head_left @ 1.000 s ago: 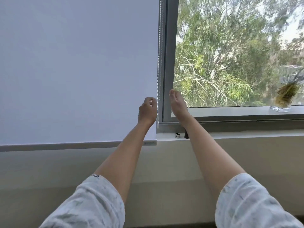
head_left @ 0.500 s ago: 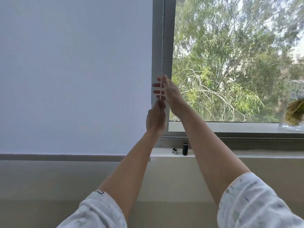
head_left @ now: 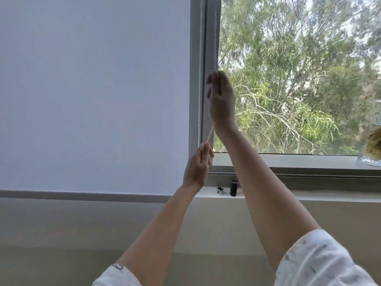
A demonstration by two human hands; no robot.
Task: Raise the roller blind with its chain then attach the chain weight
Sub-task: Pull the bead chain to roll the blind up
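Note:
A white roller blind (head_left: 92, 96) covers the left window pane, its grey bottom bar (head_left: 82, 196) level with the sill. A white bead chain (head_left: 199, 79) hangs in two strands along the grey window frame. My right hand (head_left: 221, 98) is raised and closed on the right strand. My left hand (head_left: 198, 164) is lower and pinches the chain's bottom loop, which runs slanted up to my right hand. On the sill stand a black cylindrical chain weight (head_left: 233, 188) and a small silver clip (head_left: 220, 190), both untouched.
A grey window frame (head_left: 208, 48) stands between the blind and the open glass, with trees outside. The white sill (head_left: 319, 196) runs to the right. A glass vase (head_left: 373, 149) sits at the far right on the ledge. A beige wall lies below.
My right hand has risen along the chain and closed on the right strand. My left hand has dropped lower with the loop. The two strands are now spread apart.

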